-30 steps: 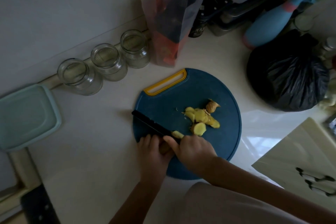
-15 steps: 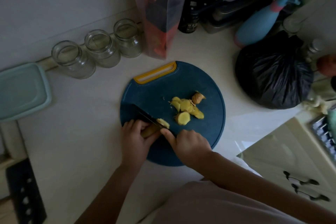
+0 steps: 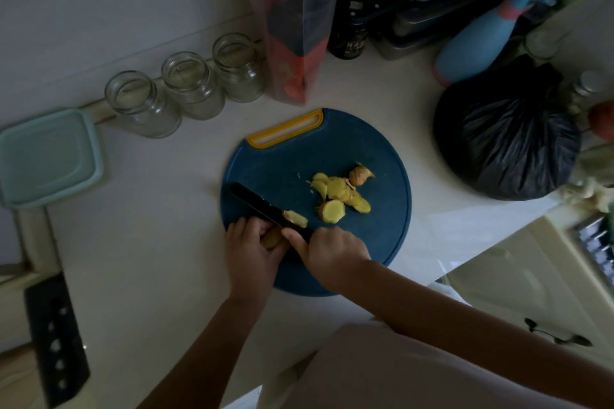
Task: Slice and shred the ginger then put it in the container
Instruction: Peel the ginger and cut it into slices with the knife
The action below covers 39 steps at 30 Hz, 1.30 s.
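Open counter (image 3: 149,242) left of board (image 3: 365,149); jars (image 3: 192,86) behind, black bag (image 3: 505,143) right

- My board (image 3: 365,143) is matt blue plastic.
- My knife (image 3: 255,204) has a matt black blade.
- The ginger (image 3: 332,209) shows smooth yellow cut faces and rough tan skin.
- The jars (image 3: 191,85) are clear, glossy glass.
- The bag (image 3: 505,146) is crinkled, shiny black plastic.

Yellow ginger slices (image 3: 342,196) lie clustered on the blue board (image 3: 282,169).
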Tool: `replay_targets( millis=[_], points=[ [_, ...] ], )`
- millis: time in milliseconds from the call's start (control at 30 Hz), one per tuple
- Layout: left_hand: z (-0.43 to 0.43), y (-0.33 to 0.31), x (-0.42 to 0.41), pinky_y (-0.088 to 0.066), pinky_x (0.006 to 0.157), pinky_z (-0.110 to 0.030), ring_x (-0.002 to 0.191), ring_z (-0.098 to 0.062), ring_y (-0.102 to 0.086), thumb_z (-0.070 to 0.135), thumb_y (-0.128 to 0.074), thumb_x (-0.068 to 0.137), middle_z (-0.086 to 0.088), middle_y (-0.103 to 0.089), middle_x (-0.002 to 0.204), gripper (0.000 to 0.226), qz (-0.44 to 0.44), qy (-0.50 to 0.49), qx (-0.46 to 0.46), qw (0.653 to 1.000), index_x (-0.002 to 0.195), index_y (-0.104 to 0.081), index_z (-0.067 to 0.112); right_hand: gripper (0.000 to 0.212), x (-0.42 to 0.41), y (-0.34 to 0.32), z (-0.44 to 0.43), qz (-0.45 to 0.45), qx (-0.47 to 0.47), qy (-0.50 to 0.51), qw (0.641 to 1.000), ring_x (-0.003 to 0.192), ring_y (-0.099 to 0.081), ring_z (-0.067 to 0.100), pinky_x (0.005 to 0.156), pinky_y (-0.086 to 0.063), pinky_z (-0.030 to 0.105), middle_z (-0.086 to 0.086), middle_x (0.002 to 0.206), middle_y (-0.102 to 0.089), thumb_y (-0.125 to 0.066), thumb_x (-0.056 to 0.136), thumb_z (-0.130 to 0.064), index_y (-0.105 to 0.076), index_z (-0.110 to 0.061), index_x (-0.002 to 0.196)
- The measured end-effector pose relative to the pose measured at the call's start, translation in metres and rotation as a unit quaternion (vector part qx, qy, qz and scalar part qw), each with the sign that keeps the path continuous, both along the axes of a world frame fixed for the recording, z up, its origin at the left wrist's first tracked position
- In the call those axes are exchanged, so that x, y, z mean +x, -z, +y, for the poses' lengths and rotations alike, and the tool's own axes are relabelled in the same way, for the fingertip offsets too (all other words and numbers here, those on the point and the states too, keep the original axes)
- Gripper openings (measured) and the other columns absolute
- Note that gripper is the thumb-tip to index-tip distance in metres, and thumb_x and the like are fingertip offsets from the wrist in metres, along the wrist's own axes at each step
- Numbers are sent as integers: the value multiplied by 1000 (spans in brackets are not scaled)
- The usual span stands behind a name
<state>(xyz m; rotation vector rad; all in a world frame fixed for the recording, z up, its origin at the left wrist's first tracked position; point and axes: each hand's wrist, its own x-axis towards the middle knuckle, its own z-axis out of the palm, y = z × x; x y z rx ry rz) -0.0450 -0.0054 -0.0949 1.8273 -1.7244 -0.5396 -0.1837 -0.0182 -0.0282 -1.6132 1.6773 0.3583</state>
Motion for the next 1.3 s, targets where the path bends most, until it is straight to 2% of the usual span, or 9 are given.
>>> replay_targets(
  millis=[100, 167, 267, 467, 533, 600, 900, 1167, 1300],
  points=[
    [8, 0, -5, -32, 59, -29, 67, -25, -47, 38, -77, 63, -8, -54, 71, 39, -6, 12, -9, 1000, 72, -57, 6, 53, 5, -7, -9, -15, -8, 32, 999, 95, -60, 28, 72, -45, 34, 10, 91, -56, -23, 100, -56, -56, -14, 104],
    [15, 1, -10, -36, 59, -32, 69, -26, -48, 32, -84, 55, -9, -55, 72, 42, -15, 30, 9, 999, 72, -57, 5, 49, 9, -6, -21, -75, 5, 128, 989, 102, -56, 30, 72, -46, 35, 14, 103, -51, -31, 106, -32, -17, -28, 153],
    [16, 3, -8, -41, 59, -35, 72, -27, -50, 30, -87, 55, -8, -57, 74, 42, -7, 16, 43, 999, 74, -59, 6, 72, 15, -8, -30, -77, 21, 120, 990, 105, -55, 33, 68, -43, 36, 17, 112, -49, -36, 104, -19, 16, -36, 151],
    [10, -6, -7, -41, 61, -25, 74, -11, -47, 40, -82, 61, 10, -52, 76, 36, 61, -3, 47, 997, 77, -61, 15, 57, 5, -5, -39, -130, 43, 137, 981, 97, -59, 32, 69, -43, 35, 21, 106, -53, -33, 105, -23, -6, -20, 155],
    [9, -7, -5, -39, 61, -20, 73, -7, -47, 43, -82, 61, 14, -52, 75, 36, 71, -4, 49, 996, 77, -59, 21, 58, -4, -7, -40, -185, 99, 142, 967, 58, -58, 24, 55, -45, 29, 14, 70, -56, -33, 101, -53, -60, -2, 107],
    [7, -9, -4, -38, 63, -15, 76, -3, -49, 47, -81, 59, 15, -54, 76, 36, 88, -6, 57, 995, 76, -59, 23, 71, -17, -11, -44, -258, 176, 240, 919, 35, -39, 16, 42, -37, 23, 4, 47, -42, -31, 89, -75, -46, -9, 66],
    [5, -15, -9, -38, 66, -10, 79, -5, -53, 27, -88, 60, 10, -58, 79, 34, 120, -28, 90, 988, 73, -57, 33, 68, -71, -23, -56, -409, 354, 310, 782, 34, -23, 10, 35, -26, 17, -4, 46, -25, -30, 85, -81, -34, -19, 56],
    [2, -18, -9, -41, 61, -11, 69, -4, -56, 20, -89, 61, 3, -63, 79, 32, 137, -41, 162, 976, 76, -61, 19, 59, -72, -27, -21, -202, 45, 33, 978, 53, -43, 12, 53, -38, 27, -1, 60, -45, -26, 91, -71, -42, -20, 65],
    [4, -24, -13, -52, 71, -22, 77, -1, -64, 22, -88, 61, 10, -70, 82, 30, 168, -45, 142, 975, 83, -68, 26, 65, -72, -14, 5, -108, -19, -86, 990, 70, -51, 22, 65, -42, 32, 1, 63, -44, -23, 90, -72, -41, -16, 62]
  ],
)
